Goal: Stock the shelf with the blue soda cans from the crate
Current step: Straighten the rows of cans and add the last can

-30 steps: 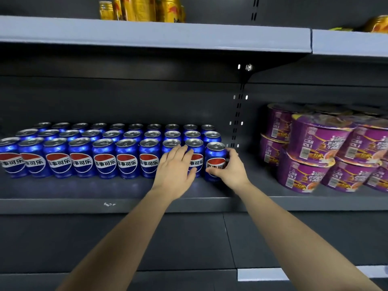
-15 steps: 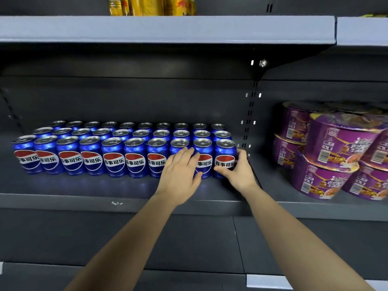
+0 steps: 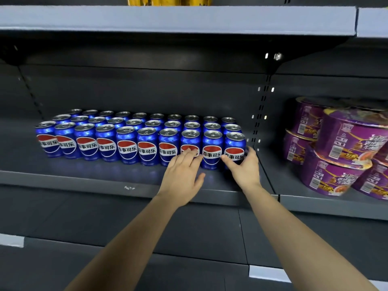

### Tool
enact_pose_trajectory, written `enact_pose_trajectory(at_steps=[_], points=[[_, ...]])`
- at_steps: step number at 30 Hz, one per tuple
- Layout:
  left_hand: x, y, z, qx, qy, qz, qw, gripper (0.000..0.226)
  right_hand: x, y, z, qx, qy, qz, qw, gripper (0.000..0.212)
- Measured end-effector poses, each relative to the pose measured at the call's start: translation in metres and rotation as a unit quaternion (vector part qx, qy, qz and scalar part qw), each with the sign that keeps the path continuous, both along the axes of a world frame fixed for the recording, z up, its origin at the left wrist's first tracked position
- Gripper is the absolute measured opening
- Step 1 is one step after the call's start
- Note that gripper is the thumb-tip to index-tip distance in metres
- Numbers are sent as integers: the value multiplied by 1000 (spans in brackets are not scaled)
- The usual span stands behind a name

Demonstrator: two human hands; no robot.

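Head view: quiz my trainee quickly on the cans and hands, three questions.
1. True or false: the right hand grips the rightmost front-row blue can.
2. What stands right of the slotted upright? A glass bottles; B purple bowls; C cereal boxes.
3. Fill in: the front row holds ___ blue cans.
Key: 1 true; 2 B; 3 ten.

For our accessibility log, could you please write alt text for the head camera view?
A person's right hand grips the rightmost front can in a block of blue soda cans, three rows deep, on a dark shelf, while the left hand rests straight fingers on a can two places left. Stacked purple bowls sit in the next bay to the right.
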State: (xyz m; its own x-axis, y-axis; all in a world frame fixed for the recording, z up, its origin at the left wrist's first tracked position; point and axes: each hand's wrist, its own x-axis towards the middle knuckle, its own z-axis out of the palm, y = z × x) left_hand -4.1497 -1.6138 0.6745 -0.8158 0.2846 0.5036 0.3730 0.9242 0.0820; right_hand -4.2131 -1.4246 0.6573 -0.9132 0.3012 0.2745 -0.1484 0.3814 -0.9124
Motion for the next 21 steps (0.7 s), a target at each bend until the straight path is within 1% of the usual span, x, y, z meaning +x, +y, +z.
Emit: enact_pose_trajectory(at_steps=[1,4,5,8,11,14,18,21], points=[[1,-3,-1,-1,-3,4,1000,52,2,-1,2,2,6,-7,1000,98],[10,-20,-5,-2,-16,17,1000,53,16,-14,9,12,17,-22,1000,68],[13,-27,-6,-3,-18,19,1000,53,19,-20,10,16,21,-34,999,63],[25,-53,-8,0,-19,26,999,54,34,-41,12,64,25,-80,994,66],[38,-91,-9,-1,-29,37,999,55,52,-77,13,97,38,-95,990,69],[54,-140,-13,-7,-38,45,998,56,73,-127,13,120,69,-67,988,65],[81,-215,-17,-22,-40,54,997,55,101,-207,9,106,92,-6,990,56],[100,-270,-22,-30,-52,63,996,54,119,-263,-3,118,105,35,987,50]])
